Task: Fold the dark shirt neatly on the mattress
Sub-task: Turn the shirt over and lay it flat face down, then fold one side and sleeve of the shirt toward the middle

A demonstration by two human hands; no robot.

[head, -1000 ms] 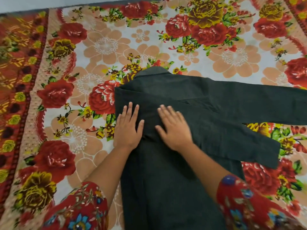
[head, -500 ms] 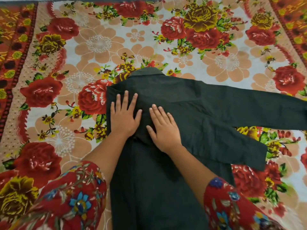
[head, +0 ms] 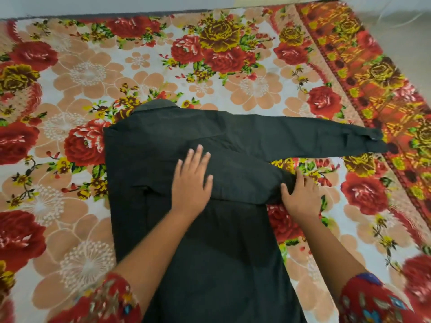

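Note:
The dark shirt (head: 210,252) lies flat on the floral mattress (head: 163,66), collar (head: 161,104) pointing away from me. One sleeve (head: 314,138) stretches out to the right, its cuff near the mattress's red border. The other sleeve (head: 245,180) is folded across the chest and ends just past the shirt's right edge. My left hand (head: 191,183) lies flat with fingers spread on the chest, over that folded sleeve. My right hand (head: 300,199) rests palm down on the folded sleeve's end, thumb and fingers apart, partly on the mattress.
The mattress cover has large red and yellow roses and a red patterned border (head: 373,78) along the right side. Pale floor (head: 415,43) shows beyond the right edge and a wall strip at the top. My red floral blouse sleeves fill the bottom corners.
My right hand has slid right along the folded sleeve to its end. My left hand has shifted right to the chest's middle. The view has swung right, showing the outstretched sleeve's cuff.

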